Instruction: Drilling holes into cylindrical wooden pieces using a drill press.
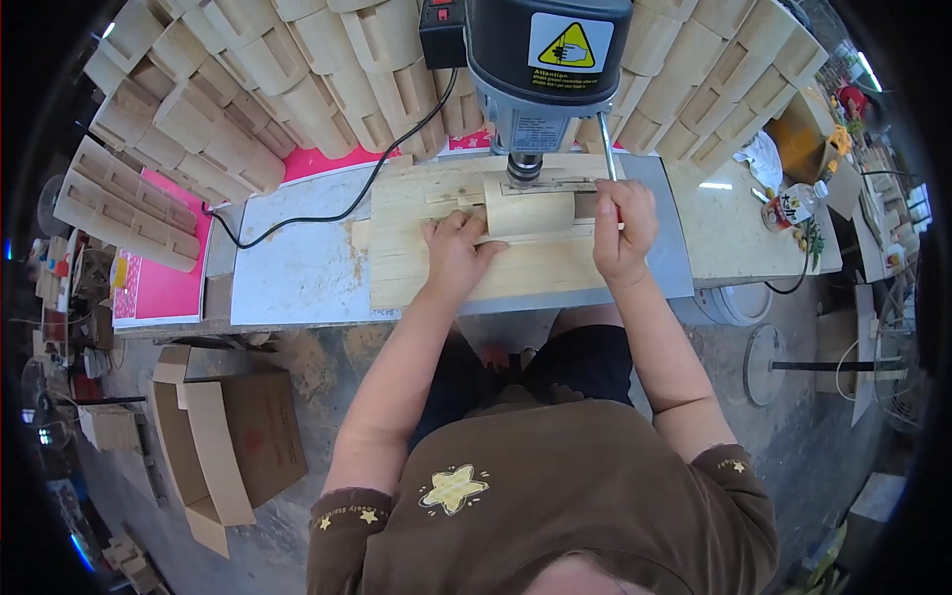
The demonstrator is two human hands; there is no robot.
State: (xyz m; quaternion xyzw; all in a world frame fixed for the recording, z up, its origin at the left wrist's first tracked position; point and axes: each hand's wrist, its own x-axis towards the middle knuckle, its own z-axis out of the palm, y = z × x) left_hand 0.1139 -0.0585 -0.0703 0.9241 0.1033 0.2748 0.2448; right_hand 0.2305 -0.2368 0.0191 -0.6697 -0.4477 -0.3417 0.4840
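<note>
The pale curved wooden piece (pixel 531 211) lies between my two hands, on the wooden board (pixel 407 273), under the chuck (pixel 524 169) of the drill press (pixel 550 50). It is just to the right of my left hand (pixel 456 248): my fingers are bent at its left end, and my thumb points right along its near edge. I cannot tell whether those fingers grip the piece or only press against it. My right hand (pixel 627 233) is just beyond its right end, curled around the metal lever (pixel 607 144), which slants down from the right of the drill head.

A black cable (pixel 367 193) curves away to the left across the worktable (pixel 288 283). On the far side, wooden pieces (pixel 218 139) with slots stand stacked to the left and right of the machine. Far to the right there is a clear bottle (pixel 793 205) with a label. An open cardboard box (pixel 263 426) sits on the floor (pixel 327 372) to my left, nearer than the worktable.
</note>
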